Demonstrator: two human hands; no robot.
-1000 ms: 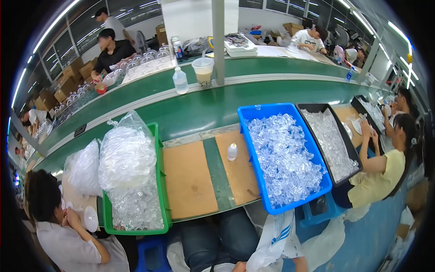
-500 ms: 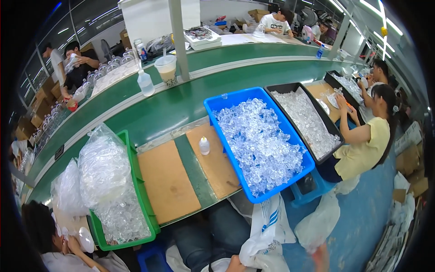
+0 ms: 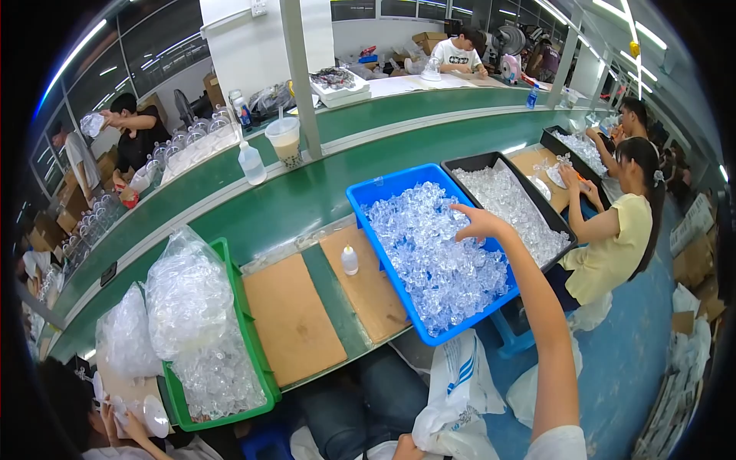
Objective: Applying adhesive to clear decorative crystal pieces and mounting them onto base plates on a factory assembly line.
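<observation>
My right hand reaches over the far right part of the blue tray, its fingers curved and apart with nothing in them. Under it lies a heap of small clear plastic pieces. My left hand is at the lower edge by my lap, partly cut off, closed on the edge of a white plastic bag with blue print. The bag hangs below the near end of the tray. A small squeeze bottle stands on a brown cardboard sheet left of the tray.
Left of another cardboard sheet stands a green crate with clear pieces and a filled plastic bag. A black tray adjoins the blue one. A co-worker in yellow sits to the right. A drink cup stands beyond.
My right hand has come up from the lower right, beside the bag, to above the blue tray. My left hand stays by the white bag. The view has shifted slightly.
</observation>
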